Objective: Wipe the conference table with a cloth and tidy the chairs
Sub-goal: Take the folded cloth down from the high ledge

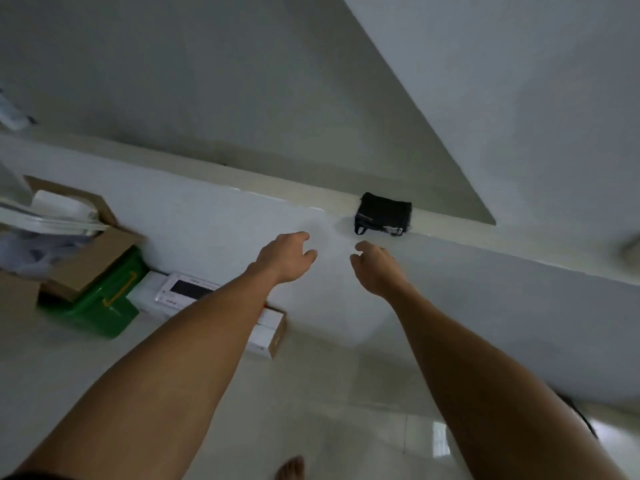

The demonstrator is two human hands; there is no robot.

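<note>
Head: both hands (332, 261) empty, fwd.

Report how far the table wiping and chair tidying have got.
Done: nothing visible. No cloth, conference table or chairs show. In hand: nothing; the left hand and right hand reach out empty toward a black pouch on a ledge. Left: all wiping and tidying.

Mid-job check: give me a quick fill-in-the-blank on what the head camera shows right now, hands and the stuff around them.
1. Both hands, left hand and right hand, hold ____.
2. The pouch on the ledge is ____ in colour.
3. The plastic box with the yellow handle is ____.
4. A bare ____ shows at the picture's bottom edge.

Missing words: nothing; black; green; foot
</note>
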